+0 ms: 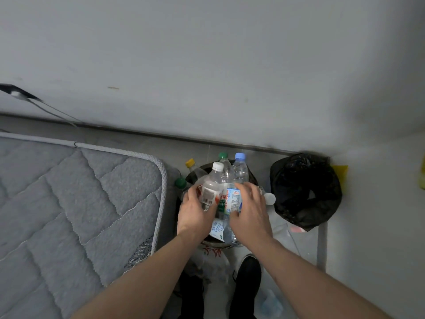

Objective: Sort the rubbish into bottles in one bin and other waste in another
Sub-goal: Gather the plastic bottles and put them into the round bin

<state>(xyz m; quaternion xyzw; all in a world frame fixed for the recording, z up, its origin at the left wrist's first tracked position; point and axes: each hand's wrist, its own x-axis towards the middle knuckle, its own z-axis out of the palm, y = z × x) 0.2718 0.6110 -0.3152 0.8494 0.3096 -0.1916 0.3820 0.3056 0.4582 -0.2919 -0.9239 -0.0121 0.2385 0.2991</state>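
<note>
Both hands over round dark bin point(208, 168) crammed with clear plastic bottles, likely packing them down to fit. Left hand point(195, 212) wrapped around white-capped clear bottle point(210, 188), upright-ish above the heap. Right hand point(249, 211) fingers spread, pressing blue-capped labelled bottle point(239, 173) just beside. Black-bagged bin point(304, 192) stands apart, right.

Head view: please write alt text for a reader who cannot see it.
Two hands reach into a bin packed with plastic bottles; the left hand grips a white-capped bottle, the right hand rests on a blue-capped bottle. A black-bagged bin stands beside it.
</note>
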